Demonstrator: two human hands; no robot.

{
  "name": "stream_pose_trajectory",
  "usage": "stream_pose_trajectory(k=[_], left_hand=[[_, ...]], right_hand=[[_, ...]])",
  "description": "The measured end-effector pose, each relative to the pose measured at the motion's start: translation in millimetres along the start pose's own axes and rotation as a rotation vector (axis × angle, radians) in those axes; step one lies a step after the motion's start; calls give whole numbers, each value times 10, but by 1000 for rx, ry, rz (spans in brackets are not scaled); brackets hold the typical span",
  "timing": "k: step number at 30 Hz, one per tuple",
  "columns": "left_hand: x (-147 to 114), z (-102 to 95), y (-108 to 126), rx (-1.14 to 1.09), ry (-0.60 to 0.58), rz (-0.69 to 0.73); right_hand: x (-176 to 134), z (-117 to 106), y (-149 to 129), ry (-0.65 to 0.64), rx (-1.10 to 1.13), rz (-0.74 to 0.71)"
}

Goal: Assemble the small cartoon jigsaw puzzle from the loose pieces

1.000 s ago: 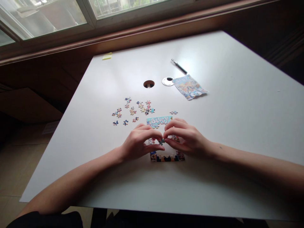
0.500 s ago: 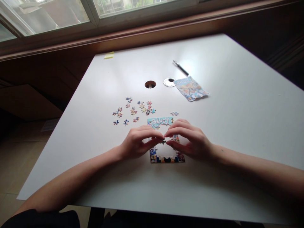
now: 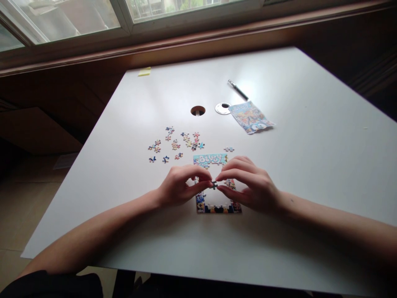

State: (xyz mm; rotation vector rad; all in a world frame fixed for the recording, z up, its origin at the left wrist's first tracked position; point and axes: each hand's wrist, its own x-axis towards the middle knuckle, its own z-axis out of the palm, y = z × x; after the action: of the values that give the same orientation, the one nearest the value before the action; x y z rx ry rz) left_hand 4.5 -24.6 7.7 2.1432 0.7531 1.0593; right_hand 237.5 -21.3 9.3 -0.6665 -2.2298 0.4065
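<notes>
Puzzle piece (image 3: 214, 185) stays pinched in the left fingers (image 3: 201, 173), still unplaced; the right fingers (image 3: 237, 174), parted, have eased slightly away.

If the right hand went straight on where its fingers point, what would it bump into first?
Probably the little puzzle piece just ahead of the right hand, then the left hand. Piece and right hand may already touch; depth is unclear.

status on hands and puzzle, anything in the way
Left hand pinching puzzle piece; right hand alongside, grip unclear. Puzzle border unfilled inside. No obstruction seen.
</notes>
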Motion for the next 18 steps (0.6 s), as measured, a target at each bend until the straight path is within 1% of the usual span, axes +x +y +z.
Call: stream_pose_trajectory(k=[7, 10, 12, 14, 16, 18], left_hand=[[8, -6, 16, -32, -35, -13], [11, -21, 0, -28, -50, 19], [13, -45, -38, 43, -30, 65], [17, -78, -91, 160, 21, 106], [20, -113, -146, 276, 51, 117], [18, -137, -188, 368, 23, 106]], right_hand=[[-22, 33, 0, -26, 7, -13], [10, -6, -33, -26, 0, -32], [58, -69, -36, -22, -11, -29], [117, -133, 6, -24, -37, 5], [169, -160, 97, -50, -62, 76], [201, -132, 216, -68, -61, 173]])
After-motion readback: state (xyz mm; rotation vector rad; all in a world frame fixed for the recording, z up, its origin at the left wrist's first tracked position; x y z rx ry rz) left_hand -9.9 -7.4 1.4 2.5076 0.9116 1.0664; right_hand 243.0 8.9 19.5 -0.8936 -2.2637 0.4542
